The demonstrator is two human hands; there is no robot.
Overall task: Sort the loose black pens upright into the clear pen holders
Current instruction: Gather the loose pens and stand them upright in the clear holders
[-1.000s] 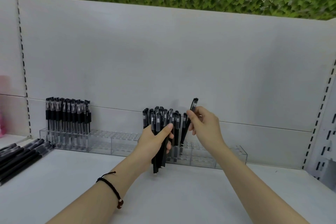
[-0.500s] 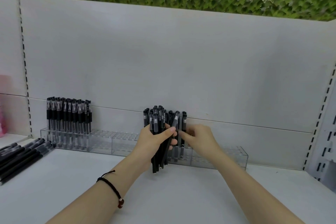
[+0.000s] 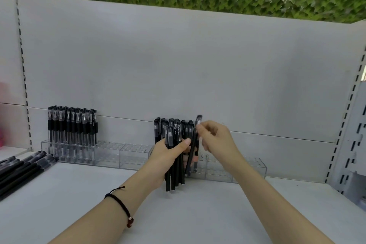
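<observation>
Just in front of the clear pen holder (image 3: pixel 247 168), the left hand (image 3: pixel 168 156) grips a bundle of black pens (image 3: pixel 174 134) upright while the right hand (image 3: pixel 215 140) pinches a single pen (image 3: pixel 190 159) near its top.

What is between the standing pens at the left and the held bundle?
Head view: only empty sections of the clear pen holders lie there.

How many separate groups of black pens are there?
4: upright row in the clear plastic holder, left; loose pile on the white shelf, far left; bundle in left hand; single pen pinched by right hand. More may hide behind the bundle.
</observation>
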